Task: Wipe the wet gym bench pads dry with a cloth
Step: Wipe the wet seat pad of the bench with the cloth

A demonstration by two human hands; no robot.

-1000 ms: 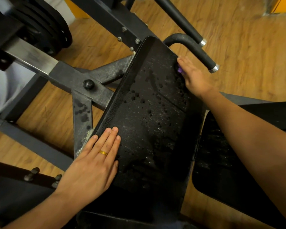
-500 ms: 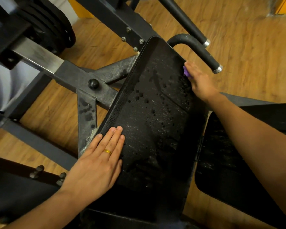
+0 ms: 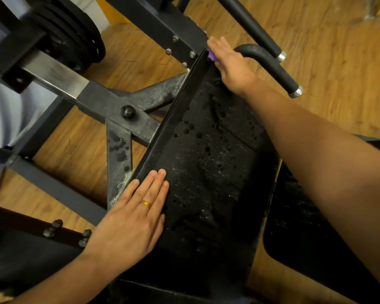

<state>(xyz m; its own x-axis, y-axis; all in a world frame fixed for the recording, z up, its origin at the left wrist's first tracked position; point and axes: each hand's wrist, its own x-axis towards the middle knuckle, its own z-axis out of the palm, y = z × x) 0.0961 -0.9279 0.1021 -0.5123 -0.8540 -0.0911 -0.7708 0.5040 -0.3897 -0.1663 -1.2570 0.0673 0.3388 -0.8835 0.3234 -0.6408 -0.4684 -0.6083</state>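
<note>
My right hand (image 3: 232, 66) is pressing a purple cloth (image 3: 212, 55) flat on the far corner of the wet bench pad (image 3: 206, 163); my left hand (image 3: 133, 218) lies open on the pad's near left edge, water beads between them.

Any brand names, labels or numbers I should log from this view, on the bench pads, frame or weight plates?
None can be read.
The wet pad, the frame and the weight plates show no lettering in this view.
The ring on the left hand is too small to tell any marking.
The cloth under the right hand is mostly hidden.
</note>
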